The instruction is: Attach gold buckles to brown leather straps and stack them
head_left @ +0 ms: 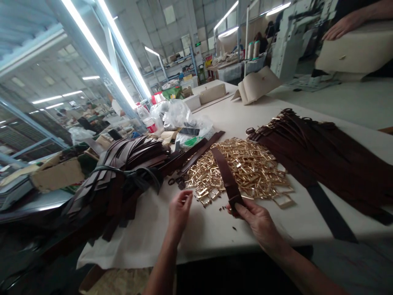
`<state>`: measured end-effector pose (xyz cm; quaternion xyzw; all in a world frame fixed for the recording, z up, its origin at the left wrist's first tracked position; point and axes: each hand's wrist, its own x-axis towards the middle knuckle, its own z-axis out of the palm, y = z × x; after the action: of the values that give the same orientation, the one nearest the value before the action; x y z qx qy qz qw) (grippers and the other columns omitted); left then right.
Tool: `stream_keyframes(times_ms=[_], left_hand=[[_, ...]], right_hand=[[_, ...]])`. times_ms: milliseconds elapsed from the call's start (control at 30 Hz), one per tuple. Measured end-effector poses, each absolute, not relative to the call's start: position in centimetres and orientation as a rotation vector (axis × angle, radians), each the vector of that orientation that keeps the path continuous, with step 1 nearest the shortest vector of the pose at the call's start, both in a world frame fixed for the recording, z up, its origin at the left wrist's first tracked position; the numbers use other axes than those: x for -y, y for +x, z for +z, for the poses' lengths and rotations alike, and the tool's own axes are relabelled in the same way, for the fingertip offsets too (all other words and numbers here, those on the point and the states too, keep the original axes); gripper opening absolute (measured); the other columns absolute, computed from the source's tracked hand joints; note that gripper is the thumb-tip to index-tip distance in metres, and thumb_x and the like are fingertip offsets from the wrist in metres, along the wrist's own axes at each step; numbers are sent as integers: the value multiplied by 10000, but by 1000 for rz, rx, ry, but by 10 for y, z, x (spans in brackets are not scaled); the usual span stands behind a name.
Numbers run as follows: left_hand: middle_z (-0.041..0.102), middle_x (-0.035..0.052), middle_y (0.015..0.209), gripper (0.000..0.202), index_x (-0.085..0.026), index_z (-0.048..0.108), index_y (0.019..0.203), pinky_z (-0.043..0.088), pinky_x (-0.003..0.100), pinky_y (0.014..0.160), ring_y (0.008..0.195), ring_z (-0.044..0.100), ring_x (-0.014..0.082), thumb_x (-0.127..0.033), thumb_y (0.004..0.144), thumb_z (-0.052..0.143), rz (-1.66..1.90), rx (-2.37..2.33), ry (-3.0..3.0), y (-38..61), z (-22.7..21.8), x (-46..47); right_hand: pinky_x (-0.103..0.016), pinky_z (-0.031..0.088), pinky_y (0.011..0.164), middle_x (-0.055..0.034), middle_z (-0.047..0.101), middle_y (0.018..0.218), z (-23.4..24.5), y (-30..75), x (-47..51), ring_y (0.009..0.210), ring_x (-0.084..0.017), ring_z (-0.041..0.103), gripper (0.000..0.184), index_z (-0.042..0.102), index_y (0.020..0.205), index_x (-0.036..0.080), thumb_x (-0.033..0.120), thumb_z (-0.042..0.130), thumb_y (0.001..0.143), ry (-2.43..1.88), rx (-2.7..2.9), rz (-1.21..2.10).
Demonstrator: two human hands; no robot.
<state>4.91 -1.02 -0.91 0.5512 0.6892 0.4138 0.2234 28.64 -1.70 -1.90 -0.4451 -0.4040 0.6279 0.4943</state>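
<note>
My right hand [256, 219] grips the near end of a dark brown leather strap [225, 174] that lies across a heap of gold metal buckles [248, 168]. My left hand [179, 209] reaches to the near left edge of that heap, fingers pinched together; what they hold, if anything, is too small to make out. Both hands are over the white table [196, 229].
A stack of brown straps [123, 172] lies at the left, and a fan of straps with buckles [322, 151] at the right. Plastic bags and bottles [178, 119] stand behind. Cream bag parts [258, 84] sit further back. Another person's hand [340, 26] rests on a cream piece at the top right.
</note>
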Motion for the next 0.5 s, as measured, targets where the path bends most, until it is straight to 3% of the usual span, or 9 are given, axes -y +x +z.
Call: stream_keyframes(times_ms=[100,200,367,500], left_hand=[[692,102,1029,161,-193,715,920,478,349,828,911,644,240,-259,833,596,1124,-2115,1594,1,-7,-22],[694,110,996,107,-206,720,839,425,389,908,989,618,283,-180,763,649,1075,-2207,1612,-26,-8,-46],[682,69,780,46,-220,693,679,434,376,824,853,631,270,-180,701,686,1047,-2220,1567,-34,-12,-56],[685,55,739,146,-194,683,731,477,343,731,769,642,242,-338,744,663,1122,-2095,1486,-13,-19,-38]], right_hand=[[-378,537,777,-99,750,831,-24,285,19,789,-254,680,514,749,923,146,627,748,742,-1047,1029,1517],[-364,552,729,-101,747,831,-26,283,21,772,-249,697,509,718,951,148,631,693,797,-1032,1080,1524],[-307,521,585,-88,728,752,-24,284,23,695,-230,698,533,669,931,146,663,655,802,-1035,1134,1543],[-260,470,520,-53,695,676,-23,283,25,588,-175,649,507,646,896,143,640,665,801,-984,1155,1562]])
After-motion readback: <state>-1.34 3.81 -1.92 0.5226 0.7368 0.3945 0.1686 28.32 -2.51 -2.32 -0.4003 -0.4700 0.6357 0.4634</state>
